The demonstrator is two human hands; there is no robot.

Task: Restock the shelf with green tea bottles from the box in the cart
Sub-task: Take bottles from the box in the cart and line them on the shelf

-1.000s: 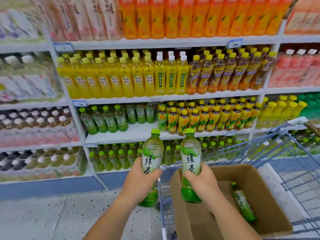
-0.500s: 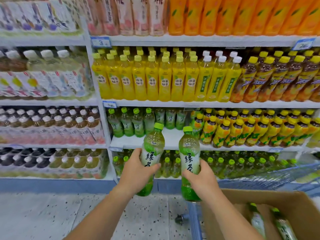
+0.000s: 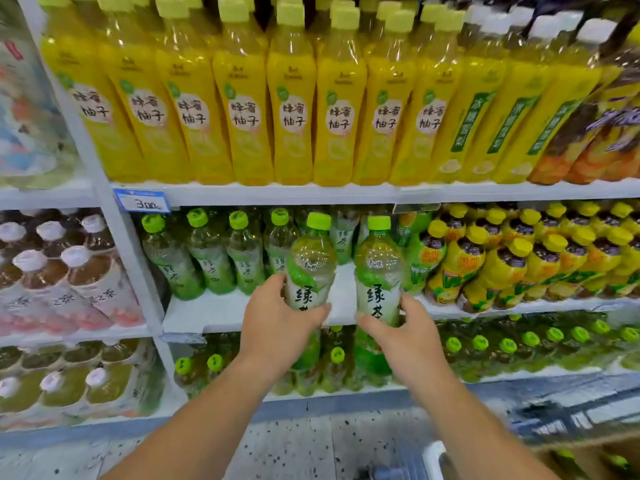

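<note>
At the bottom right corner sits the rim of a cardboard box [image 3: 595, 452], with the green caps of two bottles showing inside it. A pale, blurred part of the cart [image 3: 435, 457] lies just left of the box. The speckled floor [image 3: 294, 445] runs beneath both forearms.

The left hand [image 3: 277, 327] grips the left green tea bottle [image 3: 310, 268] low on its label, with the thumb on the bottle's left side and the fingers curled across the front. The right hand [image 3: 408, 337] grips the right green tea bottle [image 3: 379, 271] the same way, fingers curled round its lower label from the right. Both bottles are upright, capped in green and close beside each other without touching. They are held in the air just in front of the shelf [image 3: 214, 313], and their bases hang below its front edge.

On that white shelf, a row of shelved green tea bottles [image 3: 207, 258] stands at the back left, with bare board in front of it. Yellow-capped bottles [image 3: 502, 268] crowd the right side of the same board. Green-capped bottles [image 3: 485, 351] fill the level below. White-capped bottles [image 3: 79, 271] stand in the bay to the left.

A blue price tag [image 3: 142, 200] hangs on the edge of the level above, where tall yellow bottles [image 3: 291, 109] stand in a tight row.
</note>
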